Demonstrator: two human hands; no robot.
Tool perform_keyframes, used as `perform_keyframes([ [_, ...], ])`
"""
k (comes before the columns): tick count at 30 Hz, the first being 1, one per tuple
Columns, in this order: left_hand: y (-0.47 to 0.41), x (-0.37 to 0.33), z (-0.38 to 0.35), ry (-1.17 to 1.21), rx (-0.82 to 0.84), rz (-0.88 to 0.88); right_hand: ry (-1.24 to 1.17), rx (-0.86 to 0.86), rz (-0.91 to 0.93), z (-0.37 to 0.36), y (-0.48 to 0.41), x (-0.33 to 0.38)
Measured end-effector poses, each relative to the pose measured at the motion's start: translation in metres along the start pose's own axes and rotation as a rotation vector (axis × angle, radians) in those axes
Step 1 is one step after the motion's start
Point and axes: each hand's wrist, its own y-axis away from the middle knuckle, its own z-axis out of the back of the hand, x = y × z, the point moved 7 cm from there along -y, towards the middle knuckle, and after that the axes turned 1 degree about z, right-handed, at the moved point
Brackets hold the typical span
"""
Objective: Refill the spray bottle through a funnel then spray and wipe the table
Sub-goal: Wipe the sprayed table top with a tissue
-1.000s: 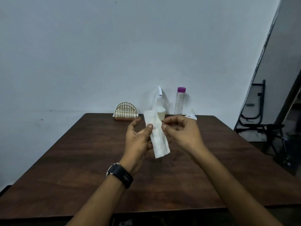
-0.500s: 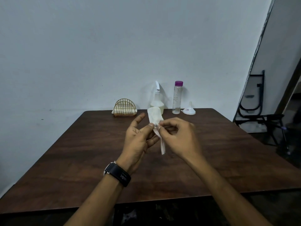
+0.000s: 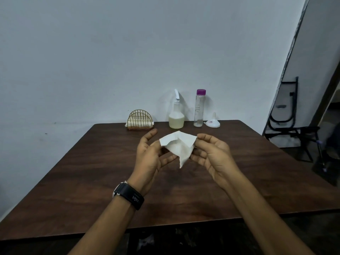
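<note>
White tissue (image 3: 179,147), dark brown wood-grain table (image 3: 92,172), purple bottle cap (image 3: 201,92), gold wire holder (image 3: 140,119)

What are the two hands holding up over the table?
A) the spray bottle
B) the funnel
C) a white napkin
C: the left hand and right hand each pinch a side of the white napkin, while the funnel and spray bottle stand apart, farther back.

place: plain room | wooden table (image 3: 92,181) | bare wall (image 3: 128,52) | napkin holder (image 3: 140,120)
</note>
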Motion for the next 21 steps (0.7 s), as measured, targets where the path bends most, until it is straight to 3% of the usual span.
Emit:
perform_keyframes([
  [6,0.002,0.006,-0.006,-0.200,0.045,-0.066,0.365,0.101,0.133,-0.012,0.004,0.005],
  [15,-0.004,-0.006,0.004,-0.422,-0.090,-0.272,0.141,0.046,0.010,-0.002,0.000,-0.002],
  [21,-0.001,-0.022,0.001,-0.458,-0.107,-0.437,0.337,0.219,-0.158,-0.005,0.009,-0.026],
])
